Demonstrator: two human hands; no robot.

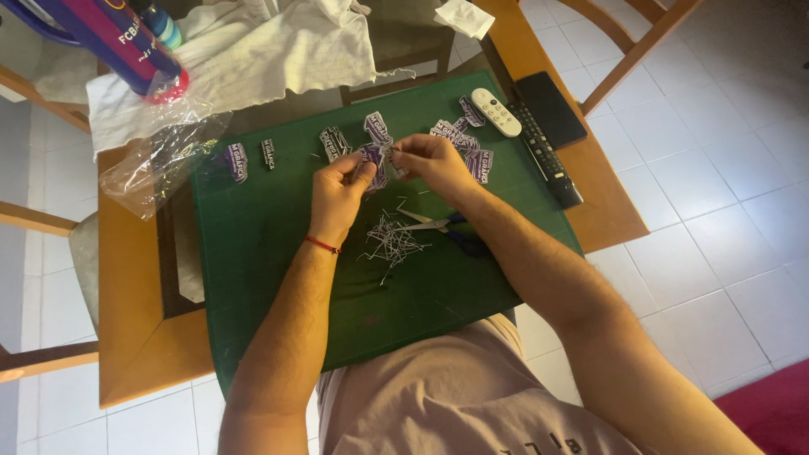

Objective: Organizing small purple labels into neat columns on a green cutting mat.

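A home: wooden dining table (135, 278), chairs (628, 42), TV remotes (495, 112), tiled floor (716, 211).

head cam | looks steeply down | near, over green mat (278, 253) | single view

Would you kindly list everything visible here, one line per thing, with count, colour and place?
cutting mat: one, dark green, across the wooden table
wooden table: one, light brown, under the mat
stickers: a dozen or so, purple and white, along the mat's far edge
paper trimmings: a small pile, white, mid-mat
scissors: one pair, dark handles, beside the trimmings
white remote: one, mat's far right corner
black remotes: two, on the table right of the mat
plastic wrap: one, clear, mat's far left corner
cloth: one, white, far side
left hand: pinches a sticker
right hand: pinches the same sticker
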